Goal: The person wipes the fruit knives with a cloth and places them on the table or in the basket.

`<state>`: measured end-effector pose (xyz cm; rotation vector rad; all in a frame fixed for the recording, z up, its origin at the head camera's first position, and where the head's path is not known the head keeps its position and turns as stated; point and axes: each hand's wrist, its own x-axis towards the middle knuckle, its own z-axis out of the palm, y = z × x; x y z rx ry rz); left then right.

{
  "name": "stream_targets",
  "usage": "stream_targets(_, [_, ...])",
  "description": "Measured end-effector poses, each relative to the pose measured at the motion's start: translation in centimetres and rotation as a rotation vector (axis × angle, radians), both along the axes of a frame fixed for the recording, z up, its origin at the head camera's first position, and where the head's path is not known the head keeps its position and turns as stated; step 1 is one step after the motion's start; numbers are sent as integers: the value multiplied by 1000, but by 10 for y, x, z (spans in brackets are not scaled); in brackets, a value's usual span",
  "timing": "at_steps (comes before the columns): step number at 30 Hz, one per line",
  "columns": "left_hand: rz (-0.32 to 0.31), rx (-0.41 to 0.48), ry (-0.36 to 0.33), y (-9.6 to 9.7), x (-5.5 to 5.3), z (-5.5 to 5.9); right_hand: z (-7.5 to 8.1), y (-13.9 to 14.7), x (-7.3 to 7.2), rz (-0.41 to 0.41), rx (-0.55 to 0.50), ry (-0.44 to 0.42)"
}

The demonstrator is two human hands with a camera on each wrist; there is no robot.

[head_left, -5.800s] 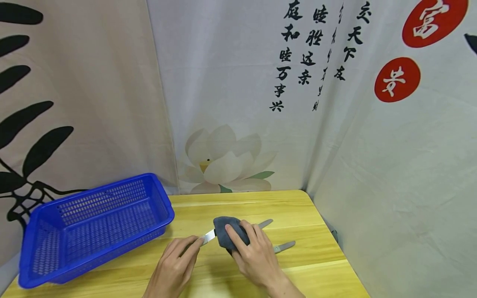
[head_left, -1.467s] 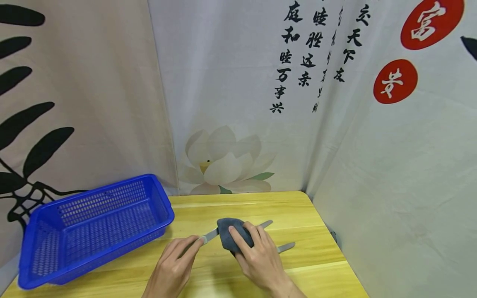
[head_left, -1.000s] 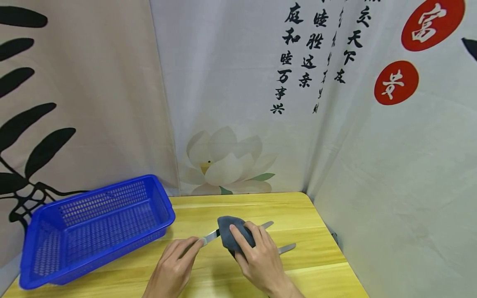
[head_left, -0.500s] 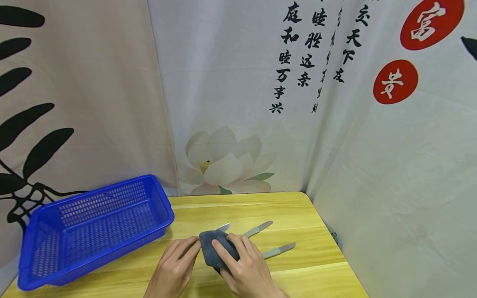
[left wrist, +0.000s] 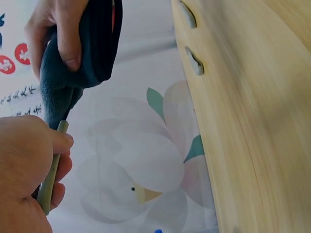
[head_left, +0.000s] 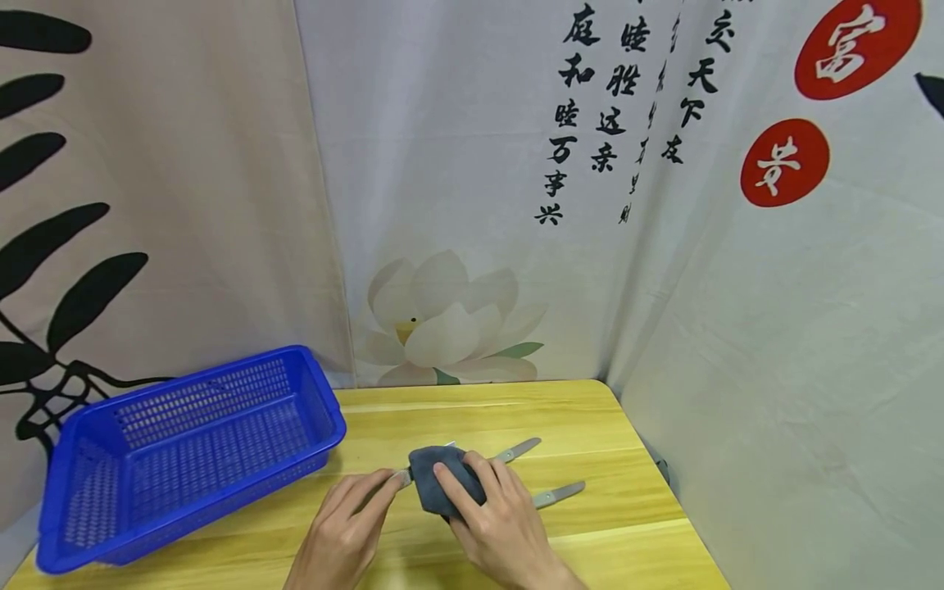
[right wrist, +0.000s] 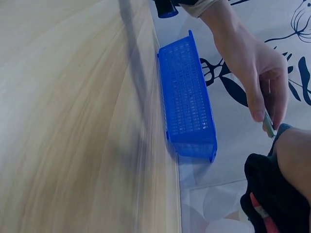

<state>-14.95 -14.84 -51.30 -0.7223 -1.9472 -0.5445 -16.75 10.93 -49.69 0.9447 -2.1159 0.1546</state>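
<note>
A knife with a grey-green handle [left wrist: 48, 184] is pinched in my left hand [head_left: 342, 516], thumb and fingers around the handle. My right hand [head_left: 501, 516] grips a folded dark blue-grey cloth [head_left: 435, 483] wrapped over the knife's blade. Most of the blade is hidden by the cloth; only a sliver of its tip shows past the far edge in the head view. In the right wrist view, a bit of red shows within the cloth's dark folds. On the table beyond my right hand lie two similar knives, a farther knife [head_left: 521, 447] and a nearer knife [head_left: 560, 494].
A blue perforated plastic basket [head_left: 199, 459] stands at the left of the wooden table [head_left: 634, 541], with nothing seen inside. White printed curtains [head_left: 457, 164] hang close behind and beside the table.
The right hand slid the cloth left along the blade to the handle, baring the tip, then moved it partly back to the right. The left hand and the handle stayed in place.
</note>
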Motion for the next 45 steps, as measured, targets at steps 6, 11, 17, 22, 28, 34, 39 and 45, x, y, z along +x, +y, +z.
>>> stream_targets(6, [6,-10,10,-1,0,1,0,9,-6,-20,-7,-4])
stream_targets(11, [8,-14,11,0,0,1,-1,15,-11,-47,-25,-5])
stream_targets(17, [5,-21,-5,-1,1,1,-2,24,-14,-94,-29,-37])
stream_targets(22, [-34,-12,-17,-6,2,3,-3,32,-20,-119,-50,-38])
stream_targets(28, [-33,51,-45,-23,1,12,-6,40,-22,-122,-77,-40])
stream_targets(34, [18,125,-59,-48,-5,17,-13,49,-21,-141,-84,-47])
stream_targets(39, [78,173,-80,-70,-6,21,-17,57,-21,-167,-82,-62])
stream_targets(45, [159,227,-191,-98,-3,31,-20,65,-20,-178,-90,-75])
